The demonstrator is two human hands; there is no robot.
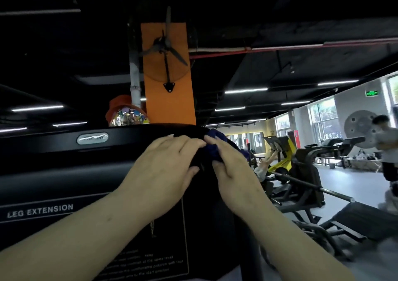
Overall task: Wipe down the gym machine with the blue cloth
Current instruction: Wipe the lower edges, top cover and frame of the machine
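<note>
The black gym machine (64,173), labelled LEG EXTENSION, fills the lower left of the head view, its top edge curving across the middle. A dark blue cloth (214,144) lies bunched against the machine's upper right corner. My right hand (230,168) grips the cloth, fingers and thumb curled round it. My left hand (165,168) rests on the machine just left of the cloth, fingers bent over the top edge and fingertips touching the right hand. Most of the cloth is hidden behind my right hand.
An orange pillar (170,99) with a wall fan (165,45) rises behind the machine. To the right stand a yellow machine (282,158), black benches and a barbell (312,186). A person (385,147) stands at the far right.
</note>
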